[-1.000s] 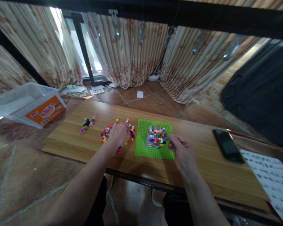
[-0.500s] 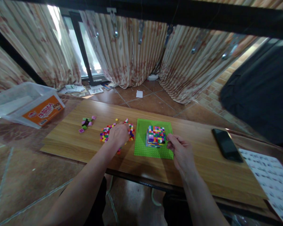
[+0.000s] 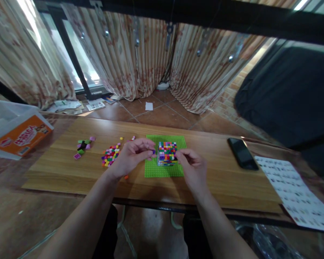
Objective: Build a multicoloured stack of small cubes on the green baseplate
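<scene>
1. While our left hand (image 3: 132, 154) pinches a purple brick (image 3: 153, 152) in closed fingers, the colourful block (image 3: 167, 150) sits on the green baseplate (image 3: 163, 172).
2. Our right hand (image 3: 193, 166) curls beside the block; we cannot tell if its fingers grip anything.
3. We seem ready to place; the next move calls for careful stud alignment.

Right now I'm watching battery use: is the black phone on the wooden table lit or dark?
Dark: the black rectangular phone lies flat on the brown wooden table, its upper face showing no lit display.
</scene>
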Available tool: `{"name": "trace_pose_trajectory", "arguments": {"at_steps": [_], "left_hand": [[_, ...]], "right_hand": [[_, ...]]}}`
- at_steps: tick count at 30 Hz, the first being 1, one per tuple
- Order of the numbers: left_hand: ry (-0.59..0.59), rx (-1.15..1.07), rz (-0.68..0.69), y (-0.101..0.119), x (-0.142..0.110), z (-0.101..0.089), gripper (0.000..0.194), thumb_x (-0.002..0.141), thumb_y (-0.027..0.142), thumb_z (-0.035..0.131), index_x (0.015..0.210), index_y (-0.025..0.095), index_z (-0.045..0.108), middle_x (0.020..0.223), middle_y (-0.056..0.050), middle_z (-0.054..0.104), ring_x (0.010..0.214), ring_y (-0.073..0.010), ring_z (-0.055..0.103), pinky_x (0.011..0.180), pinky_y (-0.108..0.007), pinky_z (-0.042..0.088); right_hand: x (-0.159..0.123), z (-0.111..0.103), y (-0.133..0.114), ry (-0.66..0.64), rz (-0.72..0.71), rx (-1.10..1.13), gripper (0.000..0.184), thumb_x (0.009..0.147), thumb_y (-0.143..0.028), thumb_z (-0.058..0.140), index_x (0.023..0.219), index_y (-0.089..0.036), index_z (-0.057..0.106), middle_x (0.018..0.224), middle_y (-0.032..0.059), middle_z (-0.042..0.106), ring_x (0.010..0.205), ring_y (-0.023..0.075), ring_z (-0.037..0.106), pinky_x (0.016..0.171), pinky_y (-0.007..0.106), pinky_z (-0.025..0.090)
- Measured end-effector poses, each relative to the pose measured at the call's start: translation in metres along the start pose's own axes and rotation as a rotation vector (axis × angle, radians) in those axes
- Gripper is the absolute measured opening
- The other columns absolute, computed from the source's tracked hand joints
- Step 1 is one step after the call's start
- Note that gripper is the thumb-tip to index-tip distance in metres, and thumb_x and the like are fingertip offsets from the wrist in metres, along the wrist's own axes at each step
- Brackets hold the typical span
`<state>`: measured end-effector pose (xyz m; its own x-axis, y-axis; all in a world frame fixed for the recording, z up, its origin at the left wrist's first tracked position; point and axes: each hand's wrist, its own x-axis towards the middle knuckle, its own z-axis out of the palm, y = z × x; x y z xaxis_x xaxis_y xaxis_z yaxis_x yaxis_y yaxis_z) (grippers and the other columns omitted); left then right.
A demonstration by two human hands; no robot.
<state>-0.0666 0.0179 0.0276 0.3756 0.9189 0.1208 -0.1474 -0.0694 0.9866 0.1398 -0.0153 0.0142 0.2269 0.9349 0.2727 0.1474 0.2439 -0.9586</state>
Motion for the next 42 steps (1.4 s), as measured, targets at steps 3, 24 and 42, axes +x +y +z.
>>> {"name": "trace_pose_trajectory", "arguments": {"at_steps": [3, 24, 42], "left_hand": [[-0.071, -0.049, -0.005, 0.002, 0.0, 0.008, 0.022, 0.079, 0.018, 0.07, 0.1, 0.015, 0.065, 0.084, -0.003, 0.071, 0.071, -0.0111, 0.067, 0.064, -0.021, 0.052], [-0.079, -0.069, -0.022, 0.003, 0.003, 0.025, 0.026, 0.081, 0.033, 0.068, 0.099, 0.013, 0.066, 0.071, -0.001, 0.067, 0.061, -0.0095, 0.061, 0.058, -0.021, 0.048], [0.176, 0.036, -0.19, -0.004, 0.009, 0.019, 0.023, 0.072, 0.031, 0.071, 0.086, 0.013, 0.066, 0.067, 0.0, 0.066, 0.057, -0.0091, 0.058, 0.054, -0.021, 0.042]], "right_hand": [[-0.008, 0.006, -0.008, -0.106, -0.166, -0.08, 0.01, 0.084, -0.026, 0.063, 0.089, -0.023, 0.071, 0.083, 0.0013, 0.068, 0.074, 0.013, 0.061, 0.067, 0.027, 0.048], [-0.01, -0.007, -0.022, -0.184, -0.177, -0.082, 0.008, 0.083, -0.025, 0.064, 0.09, -0.022, 0.068, 0.085, 0.0016, 0.064, 0.075, 0.0125, 0.059, 0.067, 0.027, 0.048], [0.0, -0.024, 0.003, -0.107, 0.06, -0.213, 0.008, 0.074, -0.026, 0.065, 0.077, -0.019, 0.066, 0.07, -0.0003, 0.067, 0.061, 0.0116, 0.058, 0.059, 0.026, 0.045]]}}
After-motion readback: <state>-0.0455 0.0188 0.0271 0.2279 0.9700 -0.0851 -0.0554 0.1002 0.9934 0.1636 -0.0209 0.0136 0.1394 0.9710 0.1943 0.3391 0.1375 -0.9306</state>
